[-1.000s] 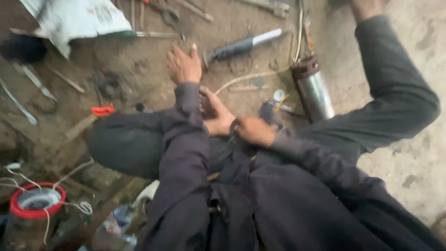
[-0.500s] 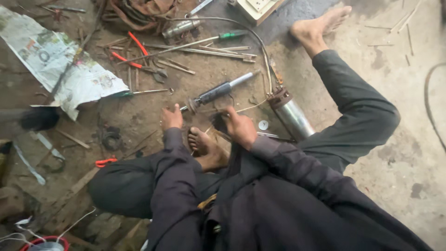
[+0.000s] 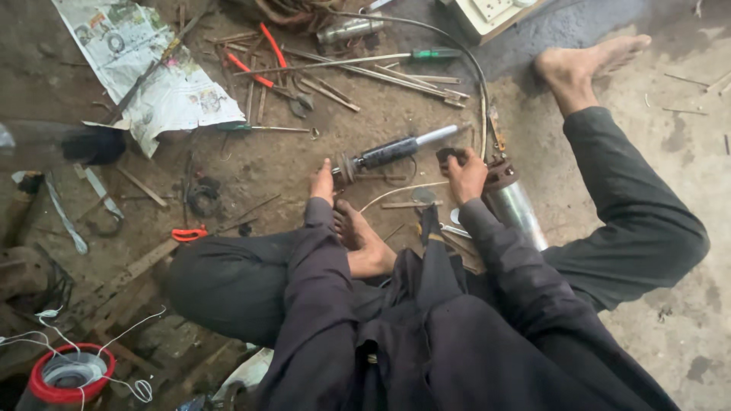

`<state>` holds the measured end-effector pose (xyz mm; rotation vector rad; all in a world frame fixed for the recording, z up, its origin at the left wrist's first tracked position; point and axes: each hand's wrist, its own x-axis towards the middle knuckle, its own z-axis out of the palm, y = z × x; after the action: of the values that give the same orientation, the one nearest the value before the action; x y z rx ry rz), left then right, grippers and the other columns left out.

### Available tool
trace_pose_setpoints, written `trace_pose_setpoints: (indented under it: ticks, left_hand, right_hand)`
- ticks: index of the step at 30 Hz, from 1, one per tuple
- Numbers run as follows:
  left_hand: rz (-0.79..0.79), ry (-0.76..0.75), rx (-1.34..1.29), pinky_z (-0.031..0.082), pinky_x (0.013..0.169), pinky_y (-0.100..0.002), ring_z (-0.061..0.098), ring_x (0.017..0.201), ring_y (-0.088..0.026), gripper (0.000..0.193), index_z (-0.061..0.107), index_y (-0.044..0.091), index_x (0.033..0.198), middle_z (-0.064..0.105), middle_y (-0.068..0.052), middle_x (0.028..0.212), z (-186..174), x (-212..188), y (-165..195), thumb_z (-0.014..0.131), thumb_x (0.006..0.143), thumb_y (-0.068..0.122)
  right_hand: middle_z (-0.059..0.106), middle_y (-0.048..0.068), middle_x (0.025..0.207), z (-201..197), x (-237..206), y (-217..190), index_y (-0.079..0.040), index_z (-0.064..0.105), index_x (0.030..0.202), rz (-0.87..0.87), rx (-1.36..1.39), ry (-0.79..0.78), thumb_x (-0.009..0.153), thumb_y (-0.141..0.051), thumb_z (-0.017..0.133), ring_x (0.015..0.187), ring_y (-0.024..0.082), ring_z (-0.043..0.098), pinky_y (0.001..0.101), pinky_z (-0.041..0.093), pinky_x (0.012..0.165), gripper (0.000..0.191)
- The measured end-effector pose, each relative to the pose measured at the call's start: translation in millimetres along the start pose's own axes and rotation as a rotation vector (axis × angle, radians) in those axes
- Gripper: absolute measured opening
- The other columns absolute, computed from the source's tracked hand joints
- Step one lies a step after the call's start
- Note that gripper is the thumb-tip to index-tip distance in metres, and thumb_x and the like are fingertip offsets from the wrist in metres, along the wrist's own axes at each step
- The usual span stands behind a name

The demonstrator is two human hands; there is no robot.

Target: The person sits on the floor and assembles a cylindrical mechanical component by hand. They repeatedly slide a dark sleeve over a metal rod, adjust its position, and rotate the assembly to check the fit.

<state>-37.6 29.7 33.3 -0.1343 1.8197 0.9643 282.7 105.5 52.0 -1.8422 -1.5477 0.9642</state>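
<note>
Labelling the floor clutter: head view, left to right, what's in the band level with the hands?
Orange-handled tool → left hand → dark rotor shaft → right hand → steel cylinder.

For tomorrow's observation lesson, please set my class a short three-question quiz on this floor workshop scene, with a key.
1. True or false: the right hand rests on the newspaper.
2. Which thing lies just beyond the left hand? A) the red-rimmed container B) the dark rotor shaft C) the green-handled screwdriver
3. What stands just right of the right hand?

Key
1. False: it grips a small dark part beside the metal cylinder, far from the newspaper.
2. B
3. The shiny metal cylinder.
</note>
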Motion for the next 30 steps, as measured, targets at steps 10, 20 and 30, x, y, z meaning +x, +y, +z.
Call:
trace_pose_setpoints:
  ticks: [10, 20, 30]
  left_hand:
    - [-0.007, 0.040, 0.096, 0.047, 0.048, -0.042, 0.063, 0.056, -0.026, 0.050, 0.072, 0.001, 0.102, 0.066, -0.013, 0.072, 0.4, 14.8, -18.6, 0.058, 0.095, 0.048]
    - [0.234, 0.069, 0.444, 0.050, 0.046, -0.035, 0.065, 0.047, -0.020, 0.050, 0.066, 0.002, 0.091, 0.065, -0.009, 0.059, -1.8, -128.4, 17.0, 0.069, 0.082, 0.051]
    - [0.211, 0.037, 0.005, 0.042, 0.036, -0.031, 0.055, 0.041, -0.016, 0.036, 0.061, 0.003, 0.092, 0.057, -0.005, 0.062, 15.4, -152.4, -37.6, 0.061, 0.097, 0.039]
  right_hand:
    - [0.075, 0.018, 0.107, 35.6, -21.4, -51.6, -0.005, 0.064, 0.125, -0.270, 0.107, -0.012, 0.098, -0.006, 0.066, 0.100, 0.030, 0.076, 0.0375, 0.057, 0.080, 0.027]
    - [0.071, 0.015, 0.130, 14.9, -59.3, -85.4, -0.012, 0.071, 0.129, -0.384, -0.096, -0.065, 0.098, -0.004, 0.063, 0.128, 0.034, 0.064, 0.0400, 0.051, 0.104, 0.033]
    - [0.061, 0.020, 0.144, -22.4, -79.9, -79.3, -0.003, 0.061, 0.141, -0.455, -0.173, -0.221, 0.091, -0.006, 0.066, 0.130, 0.038, 0.057, 0.0445, 0.047, 0.108, 0.050]
